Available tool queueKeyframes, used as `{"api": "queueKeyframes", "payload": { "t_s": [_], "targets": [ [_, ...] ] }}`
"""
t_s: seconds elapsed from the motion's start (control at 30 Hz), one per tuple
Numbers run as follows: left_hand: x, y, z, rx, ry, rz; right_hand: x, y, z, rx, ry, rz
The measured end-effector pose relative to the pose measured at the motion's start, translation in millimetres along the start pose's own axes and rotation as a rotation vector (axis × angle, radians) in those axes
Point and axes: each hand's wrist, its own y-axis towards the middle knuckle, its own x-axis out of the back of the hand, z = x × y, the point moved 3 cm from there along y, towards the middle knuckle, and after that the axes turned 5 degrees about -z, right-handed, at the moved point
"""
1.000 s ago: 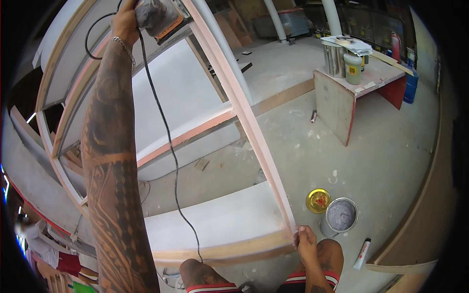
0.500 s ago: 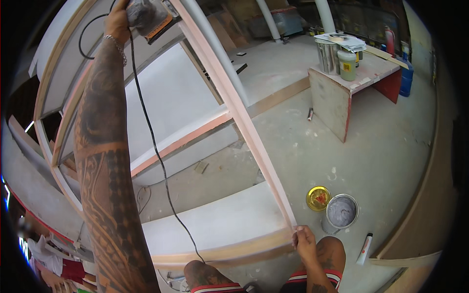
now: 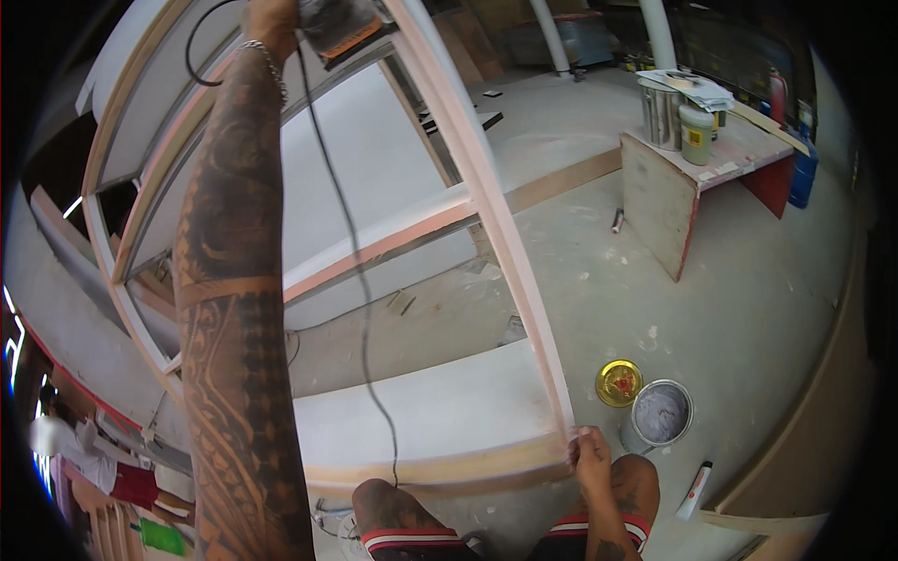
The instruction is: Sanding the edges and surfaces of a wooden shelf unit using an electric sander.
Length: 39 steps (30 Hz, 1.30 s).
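Observation:
With my left arm stretched far up, my left hand (image 3: 272,26) grips an electric sander (image 3: 339,28), grey on top with an orange-edged base. The sander is at the upper end of a pinkish wooden rail (image 3: 486,201), part of a large white-panelled frame; the picture's top edge cuts off part of the tool and hand. A black cord (image 3: 360,271) hangs from it past my forearm toward my knees. Down by the rail's near corner is my right hand (image 3: 590,458), fingers curled closed. Whatever it may be pinching there is hidden.
On the floor at right are an open can of grey paste (image 3: 660,414), a gold lid (image 3: 618,383) and a white tube (image 3: 694,491). Farther back, a low table (image 3: 659,201) carries tins and papers. Another person (image 3: 112,467) is at far left.
The view has shifted, so the frame and floor items sit farther right. My left hand still holds the sander near the rail's upper end; my right hand stays by the corner.

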Motion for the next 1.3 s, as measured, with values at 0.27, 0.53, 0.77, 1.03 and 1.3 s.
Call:
{"api": "queueKeyframes", "payload": {
  "t_s": [0.27,0.53,0.77,1.03,1.3],
  "targets": [
    [4.6,-44.4,6.1,-0.051,0.066,-0.023,-4.2,8.4,0.1,0.011,-0.055,0.024],
    [2.5,-19.7,3.2,-0.197,0.238,-0.079,12.5,3.1,4.2,-0.048,-0.038,-0.085],
    [-7.8,7.9,-8.9,-0.028,0.044,-0.05,8.0,1.4,11.8,-0.03,-0.014,-0.061],
    [-2.5,-48.4,4.2,-0.1,0.001,0.027,5.2,9.2,3.0,-0.052,-0.021,-0.013],
    [-10.5,-161.1,-16.4,-0.05,0.451,-0.208,-6.0,11.5,8.9,-0.104,-0.029,-0.002]
  ]
}}
